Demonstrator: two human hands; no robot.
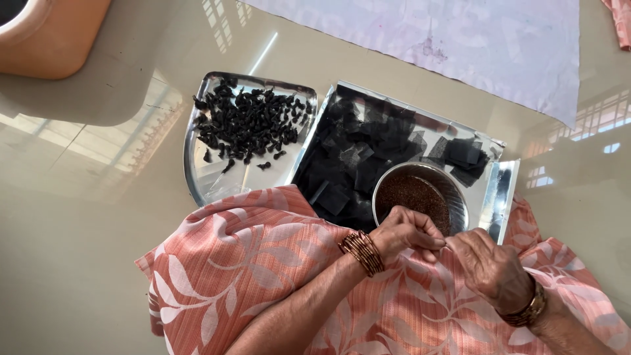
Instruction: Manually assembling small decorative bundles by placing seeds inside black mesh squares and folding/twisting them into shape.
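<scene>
currently both hands meet over the peach leaf-print cloth [263, 263] just below the steel bowl of brown seeds [420, 196], left hand [406, 233] and right hand [490, 266] fingertips pinched together on something tiny, too small to tell, likely mid-twist; next move needs a fine grip.

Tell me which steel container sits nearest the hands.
The round steel bowl of brown grains, just above the left hand and right hand. The trays of black bits and black squares lie farther off.

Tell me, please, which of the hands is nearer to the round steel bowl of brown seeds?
The left hand: its knuckles lie right at the near rim of the round steel bowl of brown seeds. The right hand sits lower and to the right, off the bowl.
</scene>
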